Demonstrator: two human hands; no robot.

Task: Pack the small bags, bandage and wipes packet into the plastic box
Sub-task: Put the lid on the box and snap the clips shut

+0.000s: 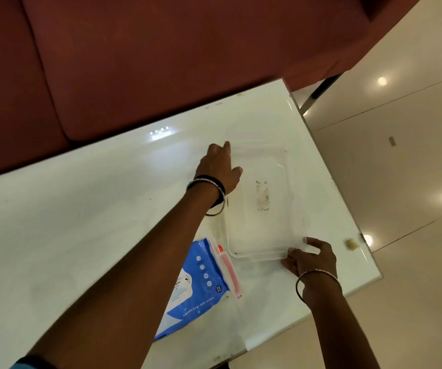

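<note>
A clear plastic box lies on the white glass table, near its right edge. My left hand rests against the box's far left side, fingers spread along its rim. My right hand grips the box's near right corner between thumb and fingers. A blue wipes packet lies under my left forearm, near the box's near left corner. A small clear bag with a red zip strip lies beside the packet. No bandage is visible.
A dark red sofa runs along the table's far side. The table's right edge is close to the box, with pale tiled floor beyond. A small beige scrap sits at that edge.
</note>
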